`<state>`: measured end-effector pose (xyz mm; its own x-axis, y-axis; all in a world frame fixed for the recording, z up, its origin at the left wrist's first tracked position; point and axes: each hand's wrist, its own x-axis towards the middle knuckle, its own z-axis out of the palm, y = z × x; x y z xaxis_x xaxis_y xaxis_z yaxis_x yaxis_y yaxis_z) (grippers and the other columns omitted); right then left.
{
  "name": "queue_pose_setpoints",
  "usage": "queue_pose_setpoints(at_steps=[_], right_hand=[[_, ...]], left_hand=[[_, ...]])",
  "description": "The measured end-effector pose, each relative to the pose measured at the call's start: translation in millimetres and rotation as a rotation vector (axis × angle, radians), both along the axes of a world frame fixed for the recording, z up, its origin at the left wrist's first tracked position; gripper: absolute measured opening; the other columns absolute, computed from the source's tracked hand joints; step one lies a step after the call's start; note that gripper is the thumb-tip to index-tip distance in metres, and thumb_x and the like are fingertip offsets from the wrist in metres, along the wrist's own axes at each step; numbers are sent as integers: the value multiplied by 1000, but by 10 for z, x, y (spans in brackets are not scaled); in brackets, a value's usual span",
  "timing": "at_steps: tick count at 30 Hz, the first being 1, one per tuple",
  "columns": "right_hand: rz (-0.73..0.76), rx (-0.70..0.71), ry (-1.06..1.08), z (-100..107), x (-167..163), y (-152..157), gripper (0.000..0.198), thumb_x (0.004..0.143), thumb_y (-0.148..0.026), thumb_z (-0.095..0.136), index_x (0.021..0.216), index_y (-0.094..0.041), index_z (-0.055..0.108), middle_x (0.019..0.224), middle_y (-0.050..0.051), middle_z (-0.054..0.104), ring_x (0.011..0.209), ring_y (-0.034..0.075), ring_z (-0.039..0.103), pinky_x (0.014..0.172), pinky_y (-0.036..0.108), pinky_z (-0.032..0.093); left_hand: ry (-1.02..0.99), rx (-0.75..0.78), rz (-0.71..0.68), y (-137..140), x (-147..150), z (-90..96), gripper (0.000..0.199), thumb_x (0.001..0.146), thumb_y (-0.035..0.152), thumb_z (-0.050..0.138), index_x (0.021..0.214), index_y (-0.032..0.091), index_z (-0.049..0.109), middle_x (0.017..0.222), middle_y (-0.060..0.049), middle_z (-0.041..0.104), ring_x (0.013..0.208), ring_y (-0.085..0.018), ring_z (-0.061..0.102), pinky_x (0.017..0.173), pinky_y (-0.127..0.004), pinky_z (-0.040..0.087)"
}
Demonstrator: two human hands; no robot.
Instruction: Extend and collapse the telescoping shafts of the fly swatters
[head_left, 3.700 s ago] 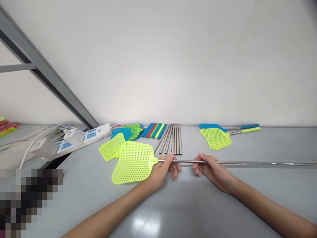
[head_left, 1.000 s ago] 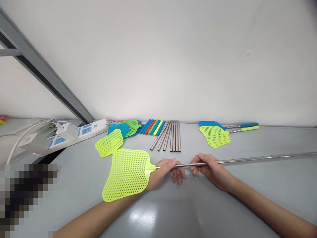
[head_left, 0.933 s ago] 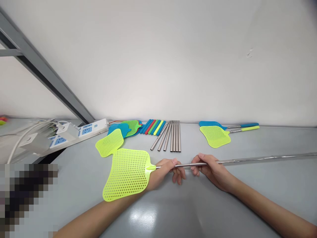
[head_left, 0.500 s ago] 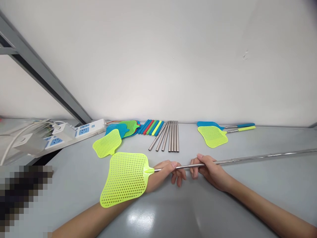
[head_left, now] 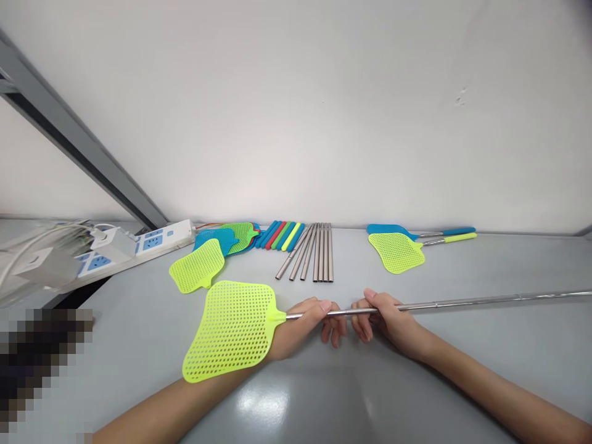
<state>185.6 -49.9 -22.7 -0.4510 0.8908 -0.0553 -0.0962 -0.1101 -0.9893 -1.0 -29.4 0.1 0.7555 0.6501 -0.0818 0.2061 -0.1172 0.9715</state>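
Observation:
A long fly swatter (head_left: 234, 330) lies across both hands, its yellow-green perforated head on the left in front of my left wrist. My left hand (head_left: 312, 320) is closed on the thin metal rod a little to the right of the head, thumb on top. Just beside it, my right hand (head_left: 383, 317) grips the same telescopic rod (head_left: 467, 302), which runs on past the right edge of the view, so its far end is hidden. Behind the hands lie several loose steel tubes (head_left: 324, 256) and several coloured grip sleeves (head_left: 280, 235).
Loose swatter heads, among them a yellow-green one (head_left: 197, 268) and a blue one (head_left: 217, 239), overlap at the back left. A yellow-green swatter (head_left: 398, 253) and a blue swatter (head_left: 391, 230) lie at the back right. A power strip (head_left: 152, 240) with plugs and cables stands at left.
My right hand has shifted slightly left along the rod, closer to my left hand. The rod's right part sits a little lower; both hands still hold it.

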Motion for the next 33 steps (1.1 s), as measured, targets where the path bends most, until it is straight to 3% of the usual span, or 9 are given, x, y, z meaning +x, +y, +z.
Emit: queue_pose_setpoints(at_steps=[10, 15, 22, 33], right_hand=[[21, 4, -20, 35, -16, -1, 56, 86, -42, 19, 51, -15, 53, 56, 4, 52, 65, 16, 50, 66, 30, 35], [27, 13, -53, 56, -28, -30, 55, 85, -42, 20, 50, -15, 52, 55, 4, 52, 57, 14, 48, 61, 28, 36], [124, -254, 155, 8, -107, -52, 55, 83, -47, 24, 53, -12, 54, 49, 5, 53, 41, 12, 49, 36, 22, 37], [176, -357, 165, 38, -225, -127, 60, 82, -50, 23, 61, -7, 60, 47, 7, 56, 32, 10, 47, 26, 17, 35]], left_hand=[[-8, -2, 16, -8, -14, -43, 49, 88, 36, 14, 71, 14, 55, 66, -3, 56, 67, -12, 47, 75, -27, 36], [-39, -5, -7, -8, 0, -33, 49, 88, 34, 14, 70, 14, 54, 66, -3, 55, 66, -12, 47, 74, -27, 36], [2, -14, -21, -19, 3, -72, 49, 87, 37, 13, 63, 15, 49, 57, 0, 46, 60, -11, 43, 65, -24, 37], [59, 12, -47, -32, 5, -81, 49, 86, 41, 14, 56, 16, 43, 53, 2, 41, 54, -9, 40, 59, -22, 36]])
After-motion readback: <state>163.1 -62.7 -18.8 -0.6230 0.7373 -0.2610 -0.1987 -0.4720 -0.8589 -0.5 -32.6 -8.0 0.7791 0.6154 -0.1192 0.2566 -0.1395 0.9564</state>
